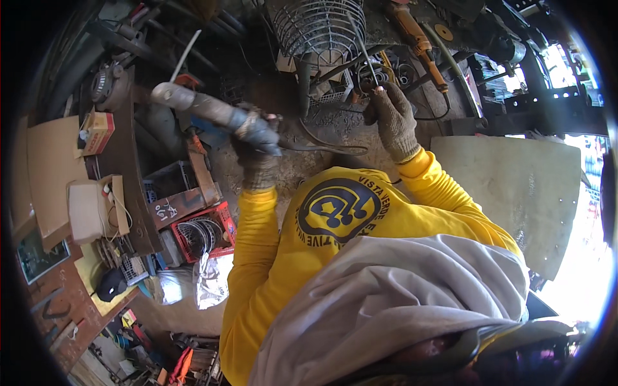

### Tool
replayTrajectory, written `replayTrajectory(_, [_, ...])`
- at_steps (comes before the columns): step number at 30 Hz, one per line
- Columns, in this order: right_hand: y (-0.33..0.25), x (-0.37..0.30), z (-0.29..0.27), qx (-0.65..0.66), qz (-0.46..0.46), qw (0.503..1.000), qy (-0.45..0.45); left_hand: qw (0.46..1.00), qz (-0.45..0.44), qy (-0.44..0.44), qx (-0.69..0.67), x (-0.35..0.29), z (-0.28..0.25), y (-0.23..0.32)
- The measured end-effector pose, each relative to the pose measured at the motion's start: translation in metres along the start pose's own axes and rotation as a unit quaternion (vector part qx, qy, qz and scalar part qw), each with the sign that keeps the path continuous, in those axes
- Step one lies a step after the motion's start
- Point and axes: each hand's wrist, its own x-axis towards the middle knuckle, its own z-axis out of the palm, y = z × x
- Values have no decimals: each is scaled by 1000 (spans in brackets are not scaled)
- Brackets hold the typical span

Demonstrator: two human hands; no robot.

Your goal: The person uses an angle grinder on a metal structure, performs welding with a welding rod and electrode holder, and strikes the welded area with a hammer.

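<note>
My left hand (256,161), in a brown knit glove, is closed round a worn electrode holder (215,109) wrapped partly in bluish tape. A pale welding rod (187,55) sticks up from the holder's far end. My right hand (393,122), gloved the same way, has its fingers pinched on the lower end of a thin grey rod (362,48), which points up and away in front of a round wire guard (315,32). A dark cable (328,149) loops across the floor between my hands.
An orange angle grinder (412,32) lies beyond my right hand, its cord curling back. A large pale sheet (515,186) stands by my right arm. At left are a red crate (225,222), a brown bench (129,167) and cardboard boxes (96,206).
</note>
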Motion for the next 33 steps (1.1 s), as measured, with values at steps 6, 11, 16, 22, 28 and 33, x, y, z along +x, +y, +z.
replayTrajectory(6, [14,25,-10,-140,-8,989,47,873,74,195,441,32,-36,50])
replayTrajectory(11, [19,48,-3,-251,-19,966,54,996,-58,57,29,39,-98,111])
replayTrajectory(16, [-7,52,-1,-336,-53,938,61,976,-196,-94,22,92,-78,106])
replayTrajectory(22, [-8,46,6,-410,-54,905,94,978,-140,-62,138,135,-76,76])
replayTrajectory(28, [-9,32,27,-438,-55,885,149,695,111,-109,702,161,-96,41])
replayTrajectory(33, [-25,36,32,-533,-67,825,175,478,193,-350,782,173,-123,23])
